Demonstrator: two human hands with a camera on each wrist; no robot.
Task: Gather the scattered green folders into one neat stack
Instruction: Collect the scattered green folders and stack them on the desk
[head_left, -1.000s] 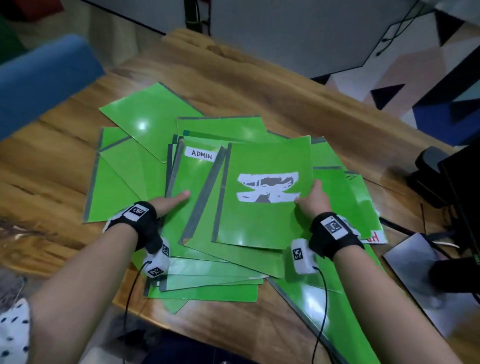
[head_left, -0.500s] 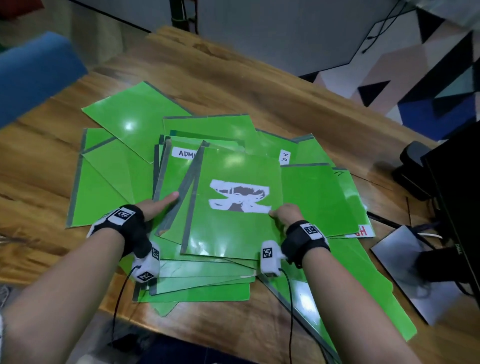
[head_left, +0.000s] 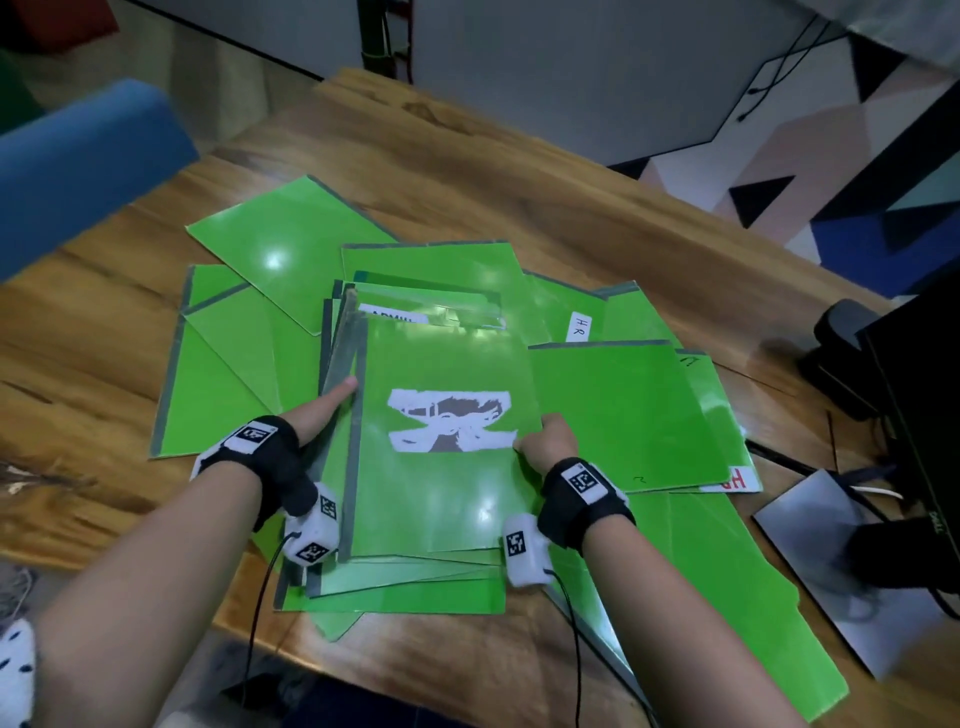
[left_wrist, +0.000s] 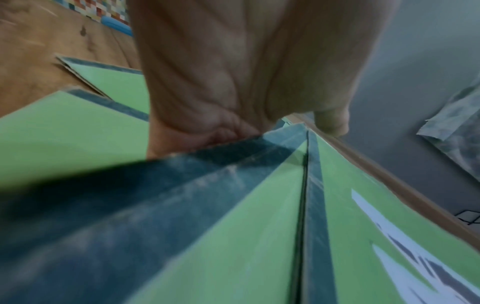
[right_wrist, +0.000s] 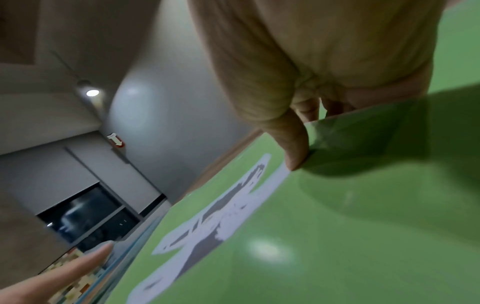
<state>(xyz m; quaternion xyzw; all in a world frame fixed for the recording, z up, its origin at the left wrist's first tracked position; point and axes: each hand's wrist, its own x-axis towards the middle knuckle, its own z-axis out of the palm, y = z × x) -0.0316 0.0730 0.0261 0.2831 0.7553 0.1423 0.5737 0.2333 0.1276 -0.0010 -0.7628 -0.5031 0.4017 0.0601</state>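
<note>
On the grained wooden table (head_left: 509, 171), glossy green folders (head_left: 270, 249) with grey taped spines fan out toward nine and eleven o'clock. The left hand (head_left: 317, 410) lies with straight fingers against the grey spine of the top folder (head_left: 441, 499), which bears a torn white label, at six o'clock. The right hand (head_left: 550, 436) pinches its three o'clock edge, thumb on top.
</note>
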